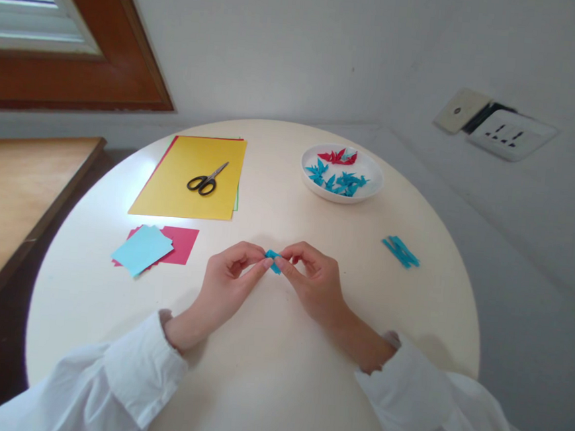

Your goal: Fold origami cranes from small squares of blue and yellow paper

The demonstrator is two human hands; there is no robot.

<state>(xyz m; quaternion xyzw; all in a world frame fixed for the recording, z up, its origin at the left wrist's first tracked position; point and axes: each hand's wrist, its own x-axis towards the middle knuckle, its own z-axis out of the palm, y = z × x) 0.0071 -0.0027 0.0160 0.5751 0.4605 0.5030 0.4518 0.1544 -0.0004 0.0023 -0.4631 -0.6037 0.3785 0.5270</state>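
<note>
Between my hands, just above the middle of the table, is a small piece of folded blue paper. My left hand pinches its left side between thumb and forefinger. From the other side, the thumb and forefinger of my right hand are closed on it too. The fingertips cover part of the folds. Beyond my hands to the right stands a white plate holding several small blue folded paper cranes and some red ones. Several blue paper strips lie to the right of my right hand.
Black-handled scissors rest on a stack of yellow paper at the back left. Nearer, light blue paper squares overlap pink ones. The round white table stands by a wall with a power socket. A wooden surface is at left.
</note>
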